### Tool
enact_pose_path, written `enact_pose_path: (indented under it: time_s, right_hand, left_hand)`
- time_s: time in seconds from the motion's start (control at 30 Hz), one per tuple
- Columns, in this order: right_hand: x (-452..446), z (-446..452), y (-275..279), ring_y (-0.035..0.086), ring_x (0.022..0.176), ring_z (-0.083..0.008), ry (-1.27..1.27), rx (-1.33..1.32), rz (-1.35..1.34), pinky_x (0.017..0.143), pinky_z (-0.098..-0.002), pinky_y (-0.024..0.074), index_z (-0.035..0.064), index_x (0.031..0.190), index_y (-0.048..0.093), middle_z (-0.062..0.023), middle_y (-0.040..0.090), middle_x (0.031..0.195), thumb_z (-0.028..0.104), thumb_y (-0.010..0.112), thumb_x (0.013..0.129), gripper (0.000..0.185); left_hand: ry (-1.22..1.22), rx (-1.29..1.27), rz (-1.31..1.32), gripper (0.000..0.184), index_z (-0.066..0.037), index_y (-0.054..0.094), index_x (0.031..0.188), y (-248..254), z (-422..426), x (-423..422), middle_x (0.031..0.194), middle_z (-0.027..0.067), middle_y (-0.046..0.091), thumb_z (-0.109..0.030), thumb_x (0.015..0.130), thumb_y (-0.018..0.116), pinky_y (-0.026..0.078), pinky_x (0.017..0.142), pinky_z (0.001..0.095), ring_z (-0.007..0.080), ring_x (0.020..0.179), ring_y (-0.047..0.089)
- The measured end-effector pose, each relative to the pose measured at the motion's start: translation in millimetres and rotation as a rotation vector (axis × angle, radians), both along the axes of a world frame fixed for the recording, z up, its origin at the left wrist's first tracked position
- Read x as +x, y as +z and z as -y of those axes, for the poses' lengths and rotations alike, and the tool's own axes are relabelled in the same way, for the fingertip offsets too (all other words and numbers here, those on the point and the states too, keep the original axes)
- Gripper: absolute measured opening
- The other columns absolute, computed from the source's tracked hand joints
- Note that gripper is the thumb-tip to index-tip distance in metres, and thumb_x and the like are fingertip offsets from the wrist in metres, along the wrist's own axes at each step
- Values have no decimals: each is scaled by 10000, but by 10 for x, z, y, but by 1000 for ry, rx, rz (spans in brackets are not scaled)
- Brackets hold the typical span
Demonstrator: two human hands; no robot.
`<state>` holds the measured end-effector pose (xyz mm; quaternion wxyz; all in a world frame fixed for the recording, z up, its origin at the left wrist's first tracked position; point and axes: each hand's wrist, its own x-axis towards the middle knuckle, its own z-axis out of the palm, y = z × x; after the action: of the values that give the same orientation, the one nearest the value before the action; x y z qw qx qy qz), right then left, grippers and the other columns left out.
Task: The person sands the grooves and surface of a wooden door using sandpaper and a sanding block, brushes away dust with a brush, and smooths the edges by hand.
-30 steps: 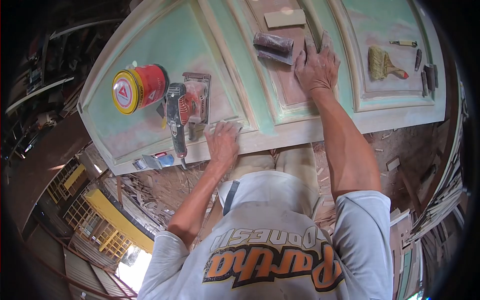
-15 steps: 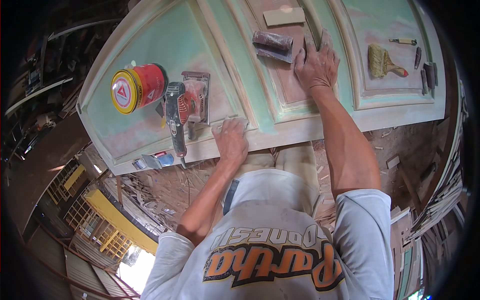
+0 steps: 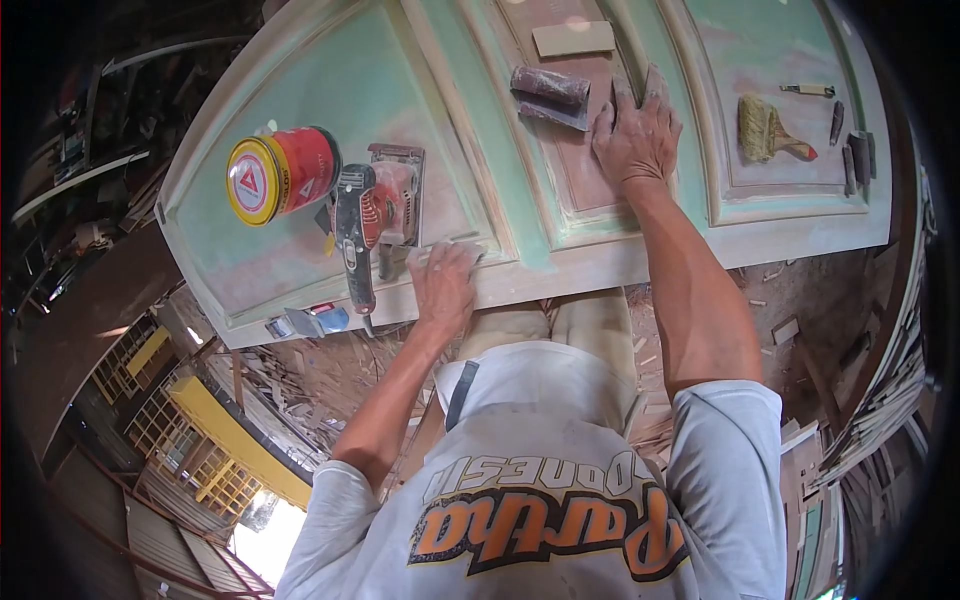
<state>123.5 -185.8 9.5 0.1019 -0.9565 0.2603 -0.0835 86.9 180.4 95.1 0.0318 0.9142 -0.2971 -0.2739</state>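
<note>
A wooden panelled door (image 3: 560,262), patchy green and pinkish, lies flat before me. My left hand (image 3: 445,285) rests on its near rail beside a moulding, fingers stretched out and dusty; whether anything is under the fingertips is hidden. To its left sits a red and black power sander (image 3: 375,215). My right hand (image 3: 638,140) lies with fingers spread along a raised moulding right of the middle panel. Near its fingertips are a curled piece of brown sandpaper (image 3: 550,98) and a pale flat block (image 3: 573,39).
A red and yellow tin (image 3: 282,175) lies on the door's left panel. Small blue packets (image 3: 308,321) sit at the near left edge. On the right panel are a paintbrush (image 3: 770,130), a small cutter (image 3: 806,90) and dark rolled pieces (image 3: 858,160). Wood scraps (image 3: 690,330) litter the floor.
My left hand has slid a little to the left along the near rail. The right hand stays at about the same place on the moulding.
</note>
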Motion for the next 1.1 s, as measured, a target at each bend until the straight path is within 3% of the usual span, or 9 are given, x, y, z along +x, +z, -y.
enact_pose_path:
  time_s: [0.23,0.3,0.43,0.63,0.7,0.83,0.93,1.1]
  right_hand:
    - [-16,16,-7,424,1597,-373,7,-17,-19,1254,-522,330,216,1537,679,-216,399,1757,361,618,1029,532]
    - [-23,-9,17,429,1593,-373,4,-12,-27,1252,-520,333,213,1530,685,-216,401,1756,359,619,1027,528]
    - [-22,20,13,432,1591,-376,2,-15,-22,1256,-522,328,216,1536,683,-213,396,1759,359,616,1026,534]
    - [-39,-10,25,408,1605,-378,4,5,-30,1270,-527,315,219,1546,670,-203,386,1767,362,612,1028,540]
    - [-5,6,15,399,1610,-378,-5,6,-36,1272,-527,314,221,1546,668,-202,383,1768,362,611,1028,540]
    - [-66,-17,-10,375,1626,-382,-1,29,-49,1275,-534,309,223,1563,651,-205,373,1772,369,601,1033,553]
    - [-28,10,0,376,1625,-383,4,22,-37,1273,-537,310,222,1569,644,-208,374,1771,370,598,1033,558]
    - [-39,14,-11,385,1621,-384,-3,7,-40,1268,-540,311,224,1567,644,-209,380,1767,367,599,1032,556]
  left_hand:
    - [120,-18,41,492,-149,751,1289,-101,229,-139,1292,98,727,-39,817,666,337,1146,594,327,1347,602]
    - [-1,-87,81,456,-143,755,1262,-24,82,-70,1275,103,726,-53,823,670,353,1119,608,326,1320,610]
    - [69,16,8,443,-130,752,1256,19,174,-66,1276,103,729,-60,824,677,360,1106,616,328,1316,612]
    - [78,-69,64,456,-116,754,1253,-28,127,-109,1292,118,731,-73,803,692,357,1123,643,356,1353,602]
    - [108,46,-59,443,-103,751,1247,21,76,-16,1298,137,730,-98,807,701,361,1132,644,365,1376,593]
    - [130,-20,100,442,-115,760,1244,-30,358,-193,1277,104,735,-87,806,703,360,1135,645,347,1366,598]
    - [104,-44,-29,439,-111,754,1236,0,170,-135,1287,107,720,-82,801,697,364,1124,644,345,1355,600]
    - [65,-45,54,412,-115,754,1215,-62,186,-137,1244,103,719,-83,809,692,361,1114,627,342,1326,610]
